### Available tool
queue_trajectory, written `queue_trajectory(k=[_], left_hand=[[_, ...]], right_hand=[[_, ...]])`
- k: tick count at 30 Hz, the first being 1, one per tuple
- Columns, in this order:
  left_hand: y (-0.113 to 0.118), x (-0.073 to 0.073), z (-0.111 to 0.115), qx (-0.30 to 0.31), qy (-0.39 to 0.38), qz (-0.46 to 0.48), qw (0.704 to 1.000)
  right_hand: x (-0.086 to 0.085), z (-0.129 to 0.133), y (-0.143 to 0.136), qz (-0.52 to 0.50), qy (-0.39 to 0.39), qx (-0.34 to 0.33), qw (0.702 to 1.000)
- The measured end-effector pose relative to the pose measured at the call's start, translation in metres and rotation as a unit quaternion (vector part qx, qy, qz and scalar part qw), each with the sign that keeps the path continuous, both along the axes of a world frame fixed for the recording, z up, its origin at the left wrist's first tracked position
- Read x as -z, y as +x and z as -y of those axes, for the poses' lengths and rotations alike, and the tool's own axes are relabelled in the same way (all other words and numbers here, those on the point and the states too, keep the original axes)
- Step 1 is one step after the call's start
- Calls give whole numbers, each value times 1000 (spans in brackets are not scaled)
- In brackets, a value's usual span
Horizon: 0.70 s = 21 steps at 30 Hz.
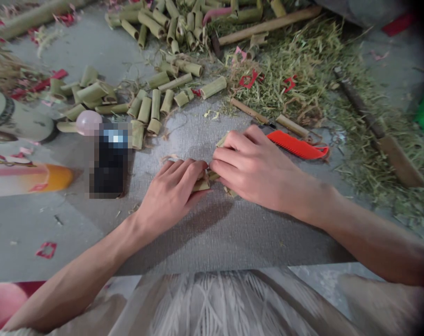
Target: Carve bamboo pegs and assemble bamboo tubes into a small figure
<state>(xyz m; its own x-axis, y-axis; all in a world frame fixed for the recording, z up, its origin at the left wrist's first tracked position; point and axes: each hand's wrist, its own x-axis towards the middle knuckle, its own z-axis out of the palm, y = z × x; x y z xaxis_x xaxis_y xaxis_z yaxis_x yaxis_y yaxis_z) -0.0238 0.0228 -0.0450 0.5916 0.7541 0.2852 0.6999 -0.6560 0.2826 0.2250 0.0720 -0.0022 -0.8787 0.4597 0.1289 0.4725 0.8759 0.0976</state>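
Observation:
My left hand (178, 186) is closed around a short piece of split bamboo (201, 185), whose pale green edge shows beneath the fingers. Close beside it, my right hand (257, 163) bends its fingers over more bamboo (229, 191), with ends showing above and below them. The fingertips of both hands nearly meet, and whatever joins the pieces there is mostly hidden. Just beyond my right hand lies a tool with a bright orange handle (297, 143); its other end is largely covered by the hand.
Cut bamboo tubes (145, 109) lie across the table (198, 238), with a larger heap (177, 23) behind. Shavings (285, 79) cover the right side, where a cleaver-like tool (383, 130) rests. At left are a pixelated dark object (108, 168), a cup (19, 114) and a yellow-tipped bottle (54, 179).

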Motion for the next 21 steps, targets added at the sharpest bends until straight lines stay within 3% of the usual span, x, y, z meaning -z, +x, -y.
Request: queue_trajectory(k=[21], left_hand=[[0, 1, 1, -9, 9, -19, 1000]], right_hand=[[-1, 0, 2, 13, -16, -3, 1000]])
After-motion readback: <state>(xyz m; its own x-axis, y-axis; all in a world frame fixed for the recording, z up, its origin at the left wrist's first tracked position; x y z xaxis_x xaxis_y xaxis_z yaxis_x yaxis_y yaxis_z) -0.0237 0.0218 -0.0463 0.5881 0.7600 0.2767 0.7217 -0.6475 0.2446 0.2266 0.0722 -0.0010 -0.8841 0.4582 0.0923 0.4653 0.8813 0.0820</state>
